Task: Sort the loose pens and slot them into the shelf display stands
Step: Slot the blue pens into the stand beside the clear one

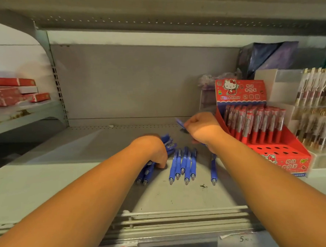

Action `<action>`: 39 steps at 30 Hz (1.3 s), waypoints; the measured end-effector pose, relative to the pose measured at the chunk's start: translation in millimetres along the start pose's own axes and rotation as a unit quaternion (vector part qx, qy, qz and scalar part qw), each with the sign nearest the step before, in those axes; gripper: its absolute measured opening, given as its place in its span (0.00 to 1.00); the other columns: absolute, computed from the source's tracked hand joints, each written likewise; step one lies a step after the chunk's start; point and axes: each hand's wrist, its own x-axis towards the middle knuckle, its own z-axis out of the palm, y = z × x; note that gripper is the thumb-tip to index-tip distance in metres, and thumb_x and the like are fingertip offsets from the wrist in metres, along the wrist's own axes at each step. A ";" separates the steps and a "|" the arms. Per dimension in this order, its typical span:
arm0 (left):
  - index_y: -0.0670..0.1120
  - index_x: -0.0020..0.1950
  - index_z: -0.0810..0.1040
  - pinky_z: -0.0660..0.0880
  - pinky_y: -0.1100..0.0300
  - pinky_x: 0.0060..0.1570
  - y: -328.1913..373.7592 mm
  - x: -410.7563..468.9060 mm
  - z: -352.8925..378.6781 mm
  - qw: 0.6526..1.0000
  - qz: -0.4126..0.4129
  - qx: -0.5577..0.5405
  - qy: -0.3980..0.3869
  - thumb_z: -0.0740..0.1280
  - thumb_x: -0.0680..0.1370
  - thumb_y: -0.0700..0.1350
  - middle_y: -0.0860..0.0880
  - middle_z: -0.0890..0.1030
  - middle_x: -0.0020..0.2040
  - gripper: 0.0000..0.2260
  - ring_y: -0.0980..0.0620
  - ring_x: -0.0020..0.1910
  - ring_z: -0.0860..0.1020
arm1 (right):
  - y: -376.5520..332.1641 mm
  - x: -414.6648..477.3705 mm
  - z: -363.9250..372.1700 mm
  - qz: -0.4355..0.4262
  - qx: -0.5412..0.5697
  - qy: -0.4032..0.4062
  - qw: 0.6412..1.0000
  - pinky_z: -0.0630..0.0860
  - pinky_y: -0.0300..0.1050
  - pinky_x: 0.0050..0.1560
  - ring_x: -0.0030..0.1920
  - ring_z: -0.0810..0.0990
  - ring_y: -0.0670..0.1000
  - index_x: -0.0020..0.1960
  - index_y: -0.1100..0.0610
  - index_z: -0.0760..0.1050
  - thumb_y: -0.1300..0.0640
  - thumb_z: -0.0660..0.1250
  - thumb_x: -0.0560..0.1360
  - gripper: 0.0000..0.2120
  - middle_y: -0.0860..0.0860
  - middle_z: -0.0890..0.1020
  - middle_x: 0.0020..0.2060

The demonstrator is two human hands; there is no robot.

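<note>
1. A person's left hand is curling its fingers around a bundle of blue pens low on the shelf; a slack grip could be letting them fan out.
2. The right hand is pinching one blue pen, which is blurred and jutting past the knuckles. It may be slipping.
3. Loose blue pens are lying between the two sets of fingers, apt to roll if nudged.
4. The red display stand is sitting just right of the right fingers, showing empty holes; blue risks mixing with its red pens.
</note>
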 end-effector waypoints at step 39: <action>0.44 0.40 0.72 0.71 0.53 0.36 220.3 -149.9 -6.9 0.579 0.411 -0.701 0.072 0.71 0.66 0.32 0.46 0.73 0.31 0.11 0.47 0.31 0.72 | 88.8 -194.4 -226.1 -0.061 0.411 0.152 0.897 0.79 0.40 0.35 0.38 0.83 0.49 0.58 0.57 0.75 0.60 0.68 0.77 0.10 0.54 0.87 0.45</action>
